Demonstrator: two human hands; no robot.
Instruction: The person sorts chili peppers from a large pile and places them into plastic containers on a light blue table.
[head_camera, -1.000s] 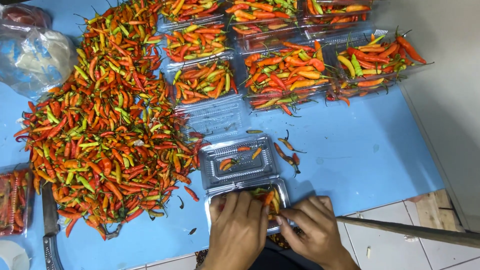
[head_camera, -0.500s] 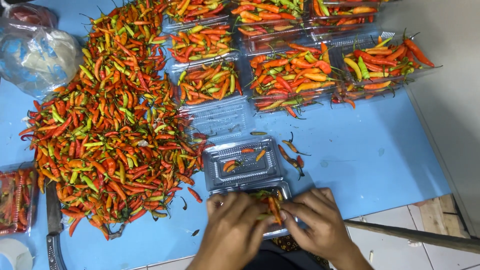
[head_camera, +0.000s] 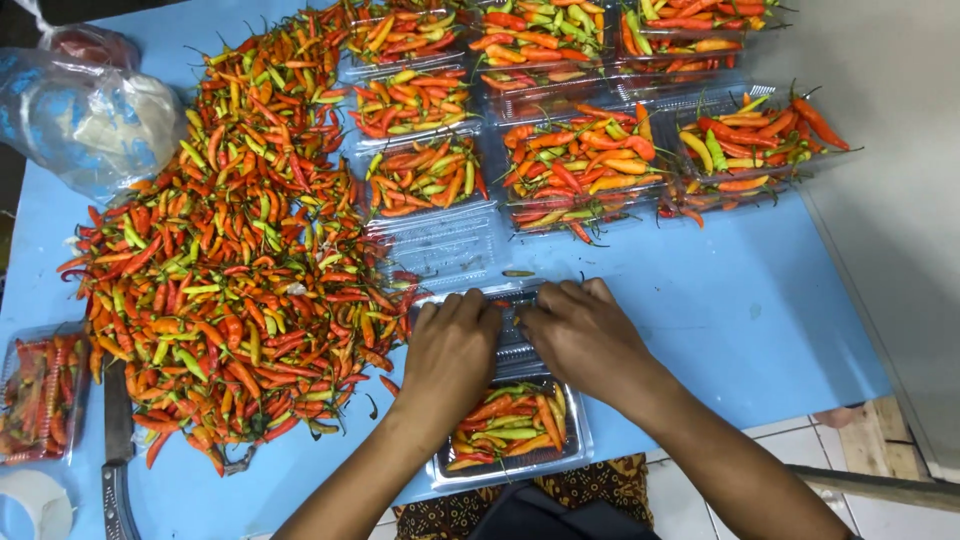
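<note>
Clear plastic lid (head_camera: 512, 345) under both your palms, left hand (head_camera: 452, 345) and right hand (head_camera: 580, 335) flat, fingers spread, pressing beside the chilli pile (head_camera: 230, 250).

L hand (head_camera: 450, 345) & R hand (head_camera: 582, 335) side by side, palms down, fingers flat, both forearms angled inward

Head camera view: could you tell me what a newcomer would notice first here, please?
First, the big heap of red, orange and green chillies spread over the left of the blue table. Next, the filled clear trays lined along the far edge. Nearest the camera, the left hand and right hand rest side by side on the lid of an open clear box half filled with chillies.
</note>
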